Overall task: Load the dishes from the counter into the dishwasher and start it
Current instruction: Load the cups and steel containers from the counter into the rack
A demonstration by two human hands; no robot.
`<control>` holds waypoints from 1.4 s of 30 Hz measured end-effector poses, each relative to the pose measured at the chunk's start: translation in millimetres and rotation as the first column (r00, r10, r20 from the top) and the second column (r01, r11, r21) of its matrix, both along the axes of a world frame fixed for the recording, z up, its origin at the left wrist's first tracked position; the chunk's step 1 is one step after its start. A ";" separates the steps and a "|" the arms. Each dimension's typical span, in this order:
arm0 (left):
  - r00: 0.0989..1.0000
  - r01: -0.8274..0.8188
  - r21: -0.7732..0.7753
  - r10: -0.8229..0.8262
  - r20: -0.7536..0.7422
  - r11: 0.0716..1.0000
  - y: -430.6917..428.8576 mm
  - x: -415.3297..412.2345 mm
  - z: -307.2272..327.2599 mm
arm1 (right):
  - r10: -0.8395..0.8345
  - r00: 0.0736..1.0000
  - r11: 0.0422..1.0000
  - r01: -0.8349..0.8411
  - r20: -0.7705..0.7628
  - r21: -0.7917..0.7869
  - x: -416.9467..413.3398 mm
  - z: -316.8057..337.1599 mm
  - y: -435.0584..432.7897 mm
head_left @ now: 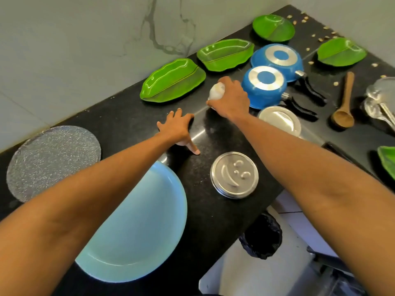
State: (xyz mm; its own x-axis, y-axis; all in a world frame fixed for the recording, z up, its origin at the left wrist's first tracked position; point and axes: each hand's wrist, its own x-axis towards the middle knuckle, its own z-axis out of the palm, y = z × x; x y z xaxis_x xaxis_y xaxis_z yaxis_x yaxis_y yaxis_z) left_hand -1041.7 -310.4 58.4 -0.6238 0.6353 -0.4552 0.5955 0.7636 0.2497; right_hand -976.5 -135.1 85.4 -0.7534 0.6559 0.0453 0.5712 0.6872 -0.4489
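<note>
My right hand [232,97] grips a small white cup [215,91] in the middle of the black counter [132,116], beside two upturned blue pans [265,86]. My left hand [178,129] lies over another small white thing, mostly hidden under the palm, with the fingers spread. A light blue plate [136,227] lies at the front edge under my left forearm. A steel lid with a smiley face [234,174] sits to its right. Several green leaf-shaped plates [173,80] line the back wall.
A speckled glass disc [53,161] lies at far left. A steel plate [280,120], a wooden spoon [344,103] and steel ladles [380,99] are to the right. Small seeds dot the far corner. A black-lined bin [261,236] stands below the counter edge.
</note>
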 end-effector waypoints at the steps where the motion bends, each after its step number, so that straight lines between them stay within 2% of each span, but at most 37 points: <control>1: 1.000 0.004 -0.003 -0.004 -0.023 1.000 -0.9 0.5 2.2 | 0.016 1.000 1.000 -0.016 0.000 0.010 6.3 5.5 -3.0; 5: 0.988 0.046 0.025 -0.041 -0.148 0.999 -2.8 12.8 15.0 | 0.084 0.995 0.990 -0.089 0.053 0.106 44.8 29.3 -13.4; 9: 0.965 0.077 0.268 -0.004 -0.263 0.960 8.4 39.5 26.5 | 0.062 0.997 0.984 -0.067 0.036 0.166 99.0 51.3 -10.6; 12: 0.958 0.093 0.410 0.030 -0.284 0.907 25.1 77.4 40.2 | -0.012 1.000 0.985 0.008 0.019 0.171 155.1 61.0 -1.8; 14: 0.959 0.140 0.463 -0.003 -0.285 0.875 38.5 111.9 46.4 | -0.080 0.997 0.986 0.077 0.013 0.145 200.9 62.3 4.4; 21: 0.951 0.307 0.513 -0.239 -0.196 0.802 80.8 282.6 29.6 | -0.368 0.929 0.926 0.363 0.045 0.101 417.3 42.6 8.8; 24: 0.916 0.398 0.458 -0.367 -0.159 0.795 86.3 374.9 13.1 | -0.509 0.857 0.861 0.507 0.079 0.050 524.3 24.7 -1.1; 31: 0.772 0.608 0.366 -0.633 -0.063 0.704 77.3 585.5 -18.9 | -0.768 0.623 0.623 0.780 0.148 -0.053 761.8 -25.1 -65.0; 36: 0.659 0.720 0.308 -0.752 -0.022 0.622 70.1 684.2 -33.0 | -0.865 0.468 0.454 0.883 0.179 -0.115 857.8 -50.3 -111.8; 42: 0.524 0.826 0.236 -0.852 0.012 0.512 79.8 762.6 -47.2 | -0.922 0.325 0.291 0.940 0.211 -0.176 923.7 -81.4 -138.0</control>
State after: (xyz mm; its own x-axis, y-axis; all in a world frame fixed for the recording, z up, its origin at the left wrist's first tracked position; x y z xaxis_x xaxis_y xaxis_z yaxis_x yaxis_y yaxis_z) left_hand -279.2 -230.6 11.2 0.2922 0.9079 -0.3004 0.8912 -0.1446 0.4299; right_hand -52.7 -273.1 3.9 0.3765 0.8971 -0.2314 0.7864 -0.4415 -0.4321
